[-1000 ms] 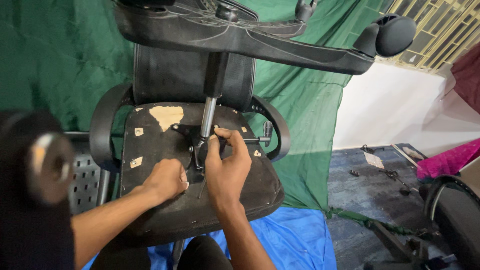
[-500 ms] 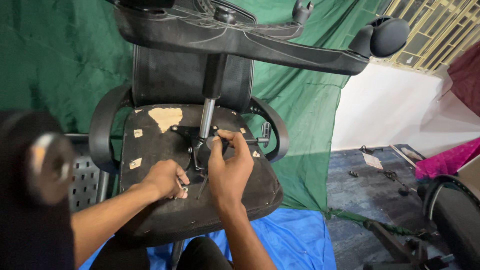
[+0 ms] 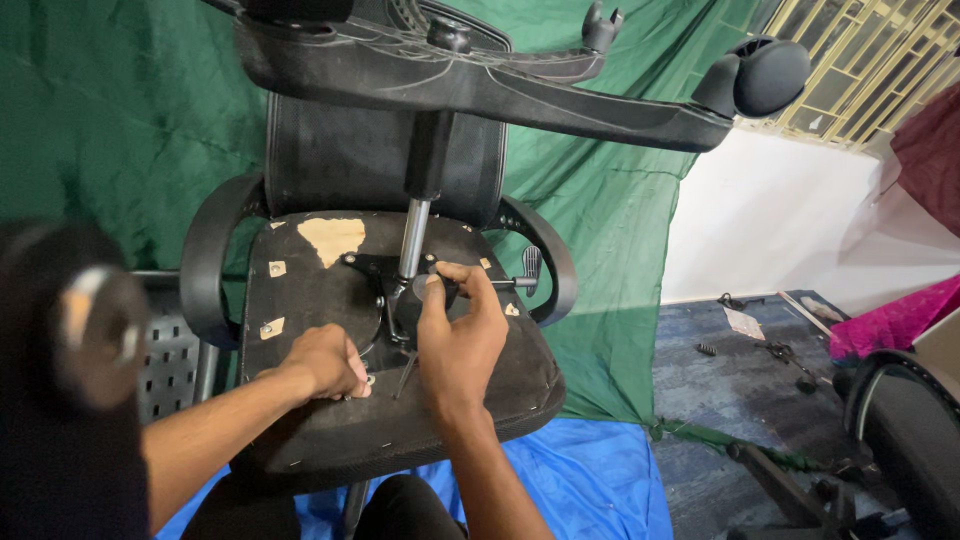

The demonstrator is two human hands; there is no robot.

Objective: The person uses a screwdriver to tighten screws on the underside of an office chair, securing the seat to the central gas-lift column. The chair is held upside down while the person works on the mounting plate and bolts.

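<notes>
Mid-step on the black metal tilt mechanism (image 3: 385, 290) bolted under the upturned black office chair seat (image 3: 320, 420), below the chrome gas cylinder (image 3: 412, 238); right hand (image 3: 458, 340) curled round its round black knob (image 3: 432, 288); left hand (image 3: 325, 362) fisted at the plate's edge, contents hidden; next, probably a firm twist, seat braced.

A green cloth (image 3: 120, 110) hangs as a backdrop. A blue tarp (image 3: 590, 480) covers the floor. A pink cloth (image 3: 895, 320) lies at right, beside small dark parts on a grey floor (image 3: 740, 370).
</notes>
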